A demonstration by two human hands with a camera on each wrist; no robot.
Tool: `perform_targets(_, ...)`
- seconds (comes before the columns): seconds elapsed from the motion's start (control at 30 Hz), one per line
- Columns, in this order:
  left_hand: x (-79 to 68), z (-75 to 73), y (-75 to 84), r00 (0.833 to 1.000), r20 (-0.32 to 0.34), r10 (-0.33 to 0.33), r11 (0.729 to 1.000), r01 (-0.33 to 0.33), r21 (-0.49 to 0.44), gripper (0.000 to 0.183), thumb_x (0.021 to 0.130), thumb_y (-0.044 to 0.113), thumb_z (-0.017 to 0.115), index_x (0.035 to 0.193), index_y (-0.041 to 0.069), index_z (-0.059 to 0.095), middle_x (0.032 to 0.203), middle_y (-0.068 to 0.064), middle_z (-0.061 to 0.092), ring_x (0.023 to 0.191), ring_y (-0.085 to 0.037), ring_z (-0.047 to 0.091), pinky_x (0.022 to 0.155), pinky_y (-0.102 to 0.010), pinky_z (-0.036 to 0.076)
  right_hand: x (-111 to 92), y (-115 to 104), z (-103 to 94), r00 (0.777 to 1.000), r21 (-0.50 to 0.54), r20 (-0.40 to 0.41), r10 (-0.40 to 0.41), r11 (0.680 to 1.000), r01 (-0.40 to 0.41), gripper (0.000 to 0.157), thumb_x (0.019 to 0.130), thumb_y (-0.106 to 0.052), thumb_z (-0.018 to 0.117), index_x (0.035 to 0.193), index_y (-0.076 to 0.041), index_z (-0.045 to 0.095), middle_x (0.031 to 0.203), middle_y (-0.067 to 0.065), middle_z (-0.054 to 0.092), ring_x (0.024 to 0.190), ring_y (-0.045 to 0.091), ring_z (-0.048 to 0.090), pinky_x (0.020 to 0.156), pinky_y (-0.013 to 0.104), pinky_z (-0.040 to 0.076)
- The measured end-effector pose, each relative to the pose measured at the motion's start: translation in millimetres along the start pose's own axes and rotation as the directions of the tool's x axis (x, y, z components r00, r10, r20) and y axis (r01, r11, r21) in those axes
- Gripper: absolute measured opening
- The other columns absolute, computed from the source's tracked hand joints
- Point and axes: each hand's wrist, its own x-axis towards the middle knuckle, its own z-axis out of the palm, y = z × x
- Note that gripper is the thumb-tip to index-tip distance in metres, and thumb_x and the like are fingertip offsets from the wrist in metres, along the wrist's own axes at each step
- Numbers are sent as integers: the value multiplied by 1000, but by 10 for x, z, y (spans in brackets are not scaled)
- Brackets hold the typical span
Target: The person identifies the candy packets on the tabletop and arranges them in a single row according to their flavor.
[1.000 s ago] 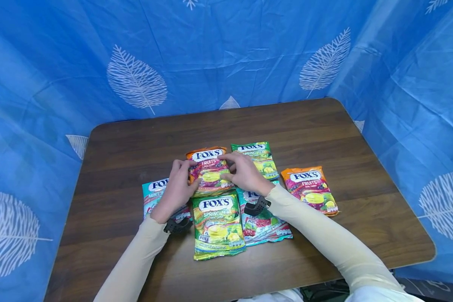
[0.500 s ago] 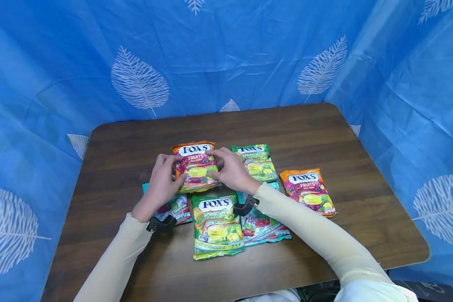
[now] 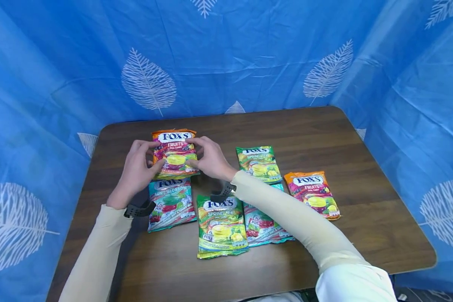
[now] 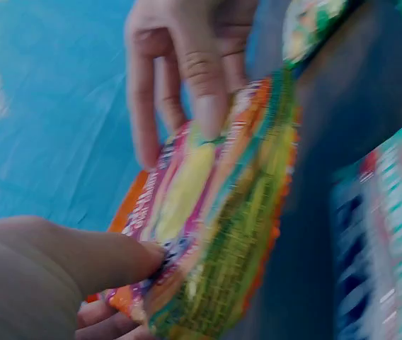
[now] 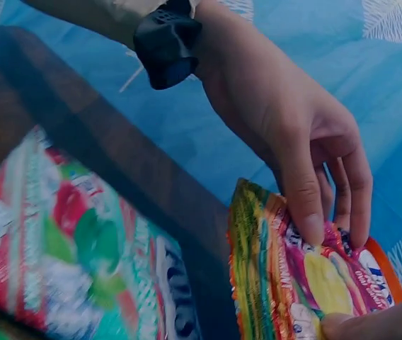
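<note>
Near the far left corner of the desk (image 3: 294, 130), the fingers of the left hand (image 3: 135, 170) and right hand (image 3: 211, 161) pinch the orange-topped bag (image 3: 175, 160) by opposite sides. It should handle light and pliable (its glossy skin perhaps slippery), so both side edges seem the best hold against sagging.

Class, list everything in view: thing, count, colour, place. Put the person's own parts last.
Held Fruits bag: one, orange and purple, far left.
Other Fruits bag: one, same colours, right.
Spring Tea bags: two, green, front centre and farther back.
Teal bags: two, teal and pink, flanking the front Spring Tea bag.
Table: one, brown, under the bags.
Curtain: at least one, blue with white leaves, behind the table.
Wrist bands: two, black, one per wrist.
Sleeves: two, cream, forearms.
Left hand, right hand: two, bare, gripping the held bag.
</note>
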Motion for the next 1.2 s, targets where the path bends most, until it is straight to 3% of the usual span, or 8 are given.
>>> perform_targets(0.23,121,-333,-243,999,-44,-31,999,33,41,57,100,3,79,150,-8,55,140,-30,47,120,-48,55,90,-51,55,385,-149,273,1000,20,-12,8,1000,-8,65,98,-15,85,157,-10,58,135,9,60,110,22,65,85,25,57)
perform_targets(0.5,264,-525,-541,996,-36,-86,992,89,90,60,100,3,78,152,-8,51,142,-31,45,120,-48,53,99,-65,56,774,-238,536,1000,40,-7,28,999,-27,66,96,-12,87,157,-9,59,135,10,60,113,27,66,86,22,57)
perform_targets(0.9,357,-784,-988,983,-31,-183,979,185,86,57,104,5,73,154,-8,48,145,-32,42,121,-50,49,106,-68,51,1204,-432,939,998,-14,25,53,999,-53,66,97,-12,86,157,-9,59,135,9,61,119,22,58,94,18,55)
perform_targets(1.07,387,-779,-1085,975,-10,-220,973,220,65,57,105,2,70,155,-11,46,147,-34,39,127,-52,47,108,-69,50,1273,-395,1069,995,-23,27,99,995,-98,67,97,-14,86,158,-12,59,137,8,60,123,18,55,101,22,55)
perform_targets(1.2,377,-639,-1184,969,-7,-246,968,246,46,55,105,0,69,154,-11,46,149,-34,38,130,-53,45,111,-68,47,1258,-280,1168,991,-33,21,132,991,-131,69,96,-13,87,158,-13,59,136,7,60,121,18,55,103,25,55)
